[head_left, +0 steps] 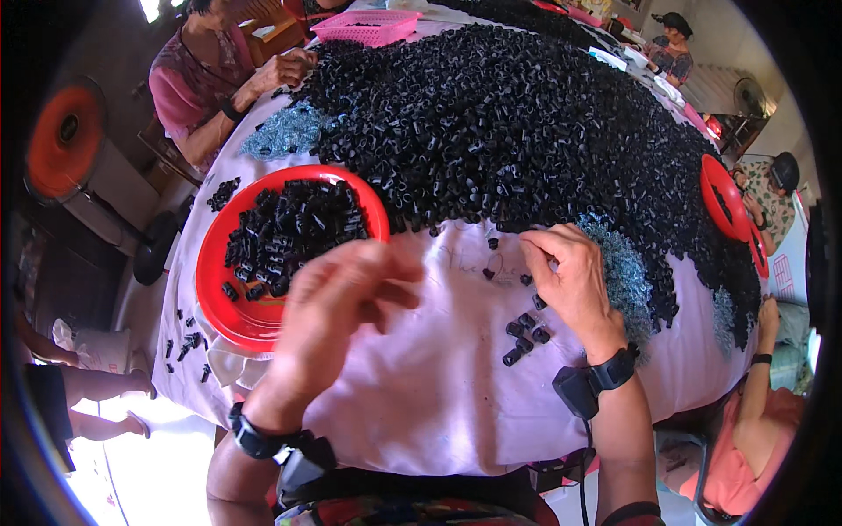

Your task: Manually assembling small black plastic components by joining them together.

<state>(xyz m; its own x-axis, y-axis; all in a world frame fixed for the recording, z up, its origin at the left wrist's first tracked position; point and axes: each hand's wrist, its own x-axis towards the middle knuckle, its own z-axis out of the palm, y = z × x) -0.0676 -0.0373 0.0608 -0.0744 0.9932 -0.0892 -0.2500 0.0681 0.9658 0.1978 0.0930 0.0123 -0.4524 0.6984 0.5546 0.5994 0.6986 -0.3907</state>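
My left hand [338, 302] hovers over the cloth beside the right rim of a red plastic basin [205, 289]. Motion smears its fingers, so what they hold, if anything, does not show. In the basin lies a heap of small black plastic pieces [298, 223]. Thumb and fingers curled together, my right hand [572, 276] is at the near edge of a large pile of similar black pieces [500, 131]. Anything between those fingertips is hidden. Several loose black pieces [524, 337] lie on the cloth just below this hand.
A pale pink cloth [421, 412] covers the table. Piles of thin bluish metal bits, perhaps springs [621, 280], lie by my right wrist and at the far left [285, 131]. A pink basket [367, 28] and red bowl [724, 197] stand farther off. Other people sit around.
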